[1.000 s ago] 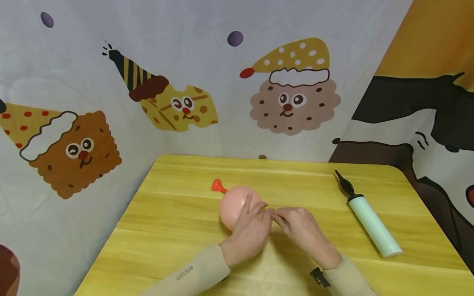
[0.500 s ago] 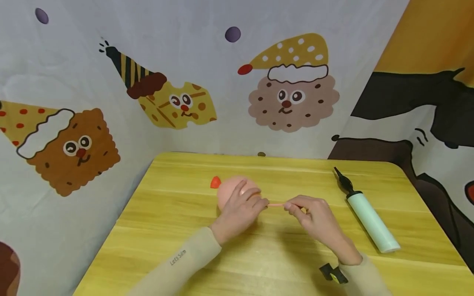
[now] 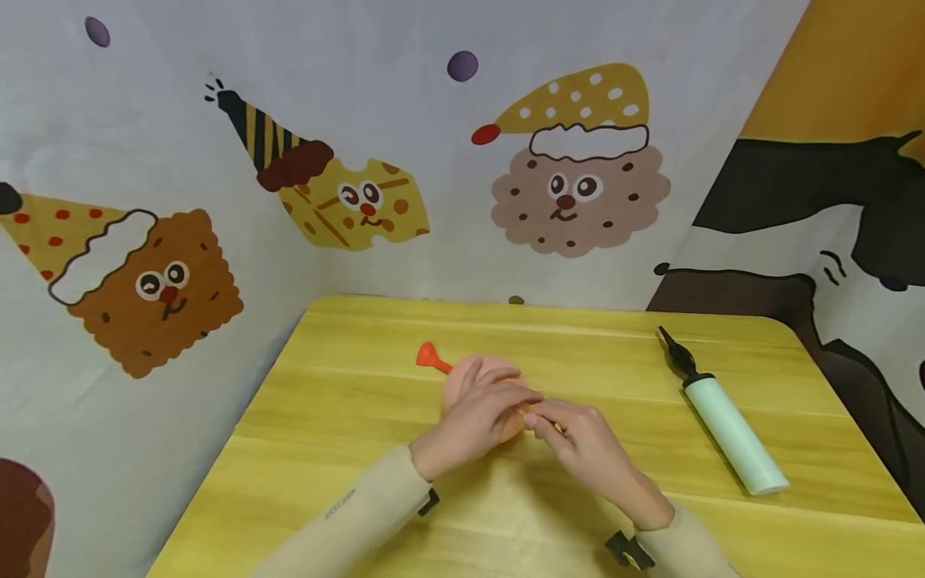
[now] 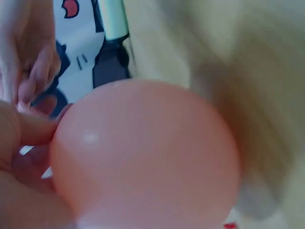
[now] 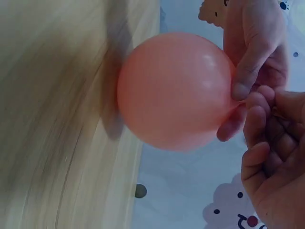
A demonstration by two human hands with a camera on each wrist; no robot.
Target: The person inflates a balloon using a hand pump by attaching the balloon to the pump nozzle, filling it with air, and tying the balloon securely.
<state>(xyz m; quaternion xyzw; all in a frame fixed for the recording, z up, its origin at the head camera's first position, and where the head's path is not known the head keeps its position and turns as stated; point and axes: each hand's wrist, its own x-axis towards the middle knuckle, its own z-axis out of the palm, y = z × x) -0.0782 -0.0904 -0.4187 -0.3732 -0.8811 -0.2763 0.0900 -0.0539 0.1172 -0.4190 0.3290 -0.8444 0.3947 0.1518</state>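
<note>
A round, inflated pink balloon (image 3: pixel 453 391) sits just over the table, partly covered by my left hand (image 3: pixel 471 421) in the head view. My left thumb and fingers pinch it where the neck begins, as the right wrist view shows on the balloon (image 5: pixel 171 90). My right hand (image 3: pixel 588 441) is close against the left one and pinches the balloon's neck, its fingers curled. Most of the neck is hidden between the fingers. In the left wrist view the balloon's smooth body (image 4: pixel 147 157) fills the middle.
Behind the balloon lies a limp red balloon (image 3: pixel 429 355) on the yellow wood-grain table (image 3: pixel 325 385). To the right is a pale green hand pump (image 3: pixel 733 433) with a black nozzle pointing away. A cartoon-printed cloth (image 3: pixel 376 64) hangs behind the table.
The right hand first pulled the neck out to the right, stretching it into a thin strand, then came back against the left hand. The balloon shifted slightly with the hands.
</note>
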